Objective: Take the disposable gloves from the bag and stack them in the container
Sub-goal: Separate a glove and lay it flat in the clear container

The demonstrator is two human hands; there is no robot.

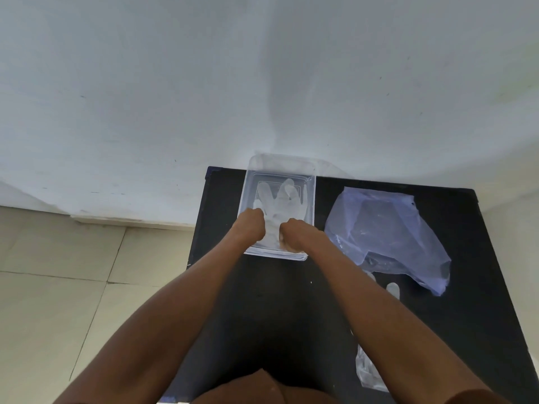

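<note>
A clear plastic container (309, 182) stands at the far edge of a black table (291, 301). A translucent white disposable glove (280, 199) lies flat inside it, fingers pointing away from me. My left hand (251, 225) and my right hand (294, 233) are both curled down onto the glove's cuff end inside the container. To the right lies the crumpled pale blue plastic bag (388, 237). Another glove (392, 290) lies on the table under my right forearm, with one fingertip showing below the bag and its cuff near the front edge.
A white wall (262, 83) rises right behind the table. Beige floor tiles (58, 287) lie to the left. The container's clear lid leans back against the wall.
</note>
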